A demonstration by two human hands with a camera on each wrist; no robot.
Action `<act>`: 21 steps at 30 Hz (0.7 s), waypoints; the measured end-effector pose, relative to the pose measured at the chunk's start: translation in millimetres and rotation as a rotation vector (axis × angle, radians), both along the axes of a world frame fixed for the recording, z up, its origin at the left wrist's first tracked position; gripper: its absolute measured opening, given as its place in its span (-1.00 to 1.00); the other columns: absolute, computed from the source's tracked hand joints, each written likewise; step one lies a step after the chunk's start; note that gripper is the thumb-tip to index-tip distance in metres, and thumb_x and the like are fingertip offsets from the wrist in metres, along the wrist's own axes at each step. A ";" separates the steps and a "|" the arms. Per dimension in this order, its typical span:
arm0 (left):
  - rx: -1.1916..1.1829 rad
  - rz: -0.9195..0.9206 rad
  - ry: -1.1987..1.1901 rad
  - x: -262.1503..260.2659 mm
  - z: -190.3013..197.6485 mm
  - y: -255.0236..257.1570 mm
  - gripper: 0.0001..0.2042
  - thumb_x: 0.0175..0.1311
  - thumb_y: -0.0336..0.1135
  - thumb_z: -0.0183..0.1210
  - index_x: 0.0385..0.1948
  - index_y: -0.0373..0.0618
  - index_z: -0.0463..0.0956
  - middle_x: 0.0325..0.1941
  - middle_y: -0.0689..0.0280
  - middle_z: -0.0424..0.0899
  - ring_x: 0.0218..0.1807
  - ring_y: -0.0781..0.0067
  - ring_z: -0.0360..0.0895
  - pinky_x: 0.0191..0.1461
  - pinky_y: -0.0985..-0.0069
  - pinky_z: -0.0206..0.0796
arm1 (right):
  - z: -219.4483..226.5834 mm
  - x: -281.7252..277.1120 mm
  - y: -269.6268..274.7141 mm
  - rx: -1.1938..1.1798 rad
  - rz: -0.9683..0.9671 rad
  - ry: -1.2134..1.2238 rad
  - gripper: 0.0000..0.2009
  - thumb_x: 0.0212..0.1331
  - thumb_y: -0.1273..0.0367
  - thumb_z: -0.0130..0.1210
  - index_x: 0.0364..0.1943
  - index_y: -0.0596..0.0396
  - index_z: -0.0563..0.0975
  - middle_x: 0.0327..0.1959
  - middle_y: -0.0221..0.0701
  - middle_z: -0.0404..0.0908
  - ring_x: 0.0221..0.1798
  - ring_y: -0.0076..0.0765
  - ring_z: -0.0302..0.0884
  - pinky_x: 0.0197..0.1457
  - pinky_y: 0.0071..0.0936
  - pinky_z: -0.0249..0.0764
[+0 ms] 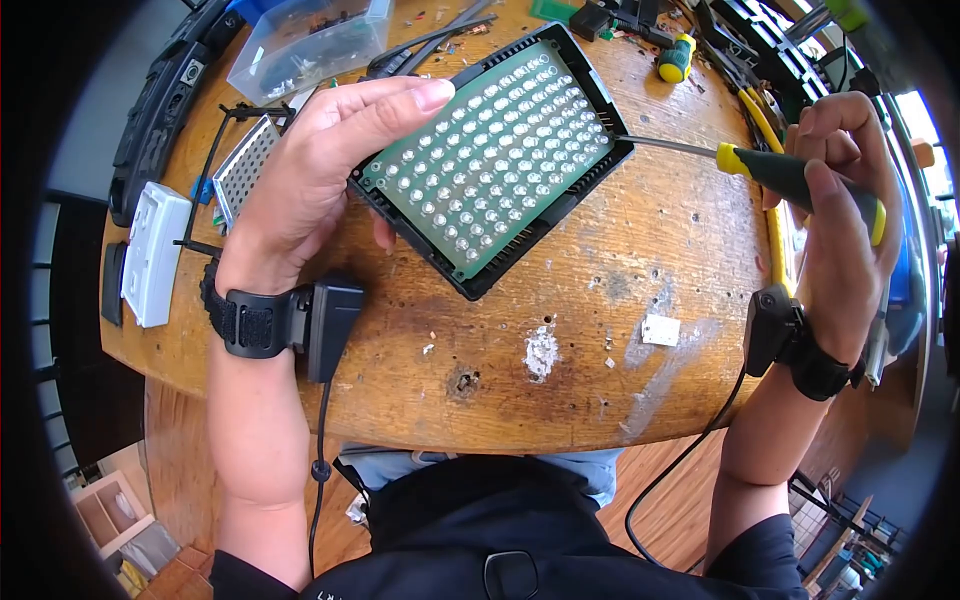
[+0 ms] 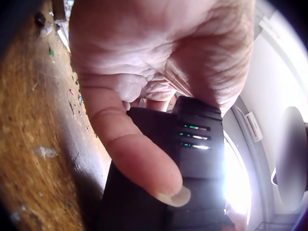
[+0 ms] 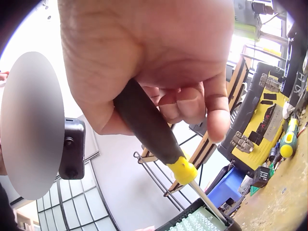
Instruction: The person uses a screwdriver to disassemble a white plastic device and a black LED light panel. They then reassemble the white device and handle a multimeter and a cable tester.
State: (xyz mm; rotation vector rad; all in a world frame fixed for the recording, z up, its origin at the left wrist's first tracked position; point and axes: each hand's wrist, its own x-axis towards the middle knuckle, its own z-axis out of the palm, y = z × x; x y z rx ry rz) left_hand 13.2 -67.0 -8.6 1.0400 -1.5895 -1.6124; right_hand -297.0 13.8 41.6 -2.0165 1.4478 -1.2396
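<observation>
Dozens of clear LEDs [image 1: 490,153], one screwdriver [image 1: 778,174] at the corner

Held over a worktop [image 1: 590,370], a black housing [image 1: 552,217] turns its green circuit board [image 1: 480,165] up toward the head camera, long axis slanting from lower left to upper right. The left hand's [image 1: 312,160] grip is clamped on the housing around its left corner, hiding part of the upper-left edge; the right hand's [image 1: 850,255] grip is clamped on the screwdriver's handle, blade pointing left at the right corner. What the tip meets is too small to tell. The left wrist view shows only slotted black casing; the right wrist view's bottom edge cuts off the board.
</observation>
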 end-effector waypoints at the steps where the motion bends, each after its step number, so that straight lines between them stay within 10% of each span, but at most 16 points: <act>1: -0.047 -0.003 -0.009 0.1 -3.4 -2.0 -0.52 0.27 0.03 0.11 -0.05 -0.27 0.54 -0.45 0.34 0.65 -0.56 0.68 0.57 -0.72 0.74 0.33 | -0.3 0.3 -0.7 0.003 -0.022 -0.002 -0.78 0.14 0.30 -0.03 -0.19 0.13 0.39 -0.39 -0.43 0.43 -0.42 -0.63 0.34 -0.39 -0.69 0.16; 8: -0.131 0.011 -0.033 -1.8 -4.2 -1.2 -0.52 0.26 0.05 0.12 -0.06 -0.26 0.56 -0.48 0.37 0.64 -0.57 0.69 0.57 -0.70 0.75 0.31 | -8.4 12.4 -5.5 -0.060 -0.312 -0.188 -0.69 0.31 0.12 -0.01 -0.34 0.09 0.45 -0.60 -0.49 0.42 -0.62 -0.67 0.29 -0.50 -0.73 0.16; 21: -0.158 -0.027 -0.070 -1.7 6.3 5.7 -0.50 0.24 0.04 0.16 -0.01 -0.24 0.56 -0.42 0.34 0.65 -0.56 0.69 0.55 -0.68 0.75 0.32 | 22.1 18.9 14.1 0.200 -0.101 0.085 -0.85 0.14 0.40 0.15 -0.37 0.22 0.47 -0.45 -0.43 0.42 -0.47 -0.61 0.39 -0.39 -0.67 0.29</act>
